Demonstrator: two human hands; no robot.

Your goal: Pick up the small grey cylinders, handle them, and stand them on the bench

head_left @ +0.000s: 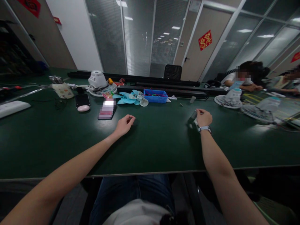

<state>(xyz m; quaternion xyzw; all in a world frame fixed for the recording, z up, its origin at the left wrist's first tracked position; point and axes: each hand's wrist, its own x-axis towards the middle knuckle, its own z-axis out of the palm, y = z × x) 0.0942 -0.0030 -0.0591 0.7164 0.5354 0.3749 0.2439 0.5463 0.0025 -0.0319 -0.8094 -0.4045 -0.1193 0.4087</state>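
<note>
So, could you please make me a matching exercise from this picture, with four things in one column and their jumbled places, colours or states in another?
Column one
1. Right hand
2. Left hand
3. Small grey object
4. Plastic box

Column two
A. Blue, just right of the light-blue fan blades
B. At the right hand's fingertips
C. Bare wrist, fingers bent
D. Silvery band round the wrist

Pairs: 1-D, 2-C, 3-B, 4-A

The tabletop (159, 143) is dark green, the held piece (193, 114) greyish, the bin (154, 99) bright blue
</note>
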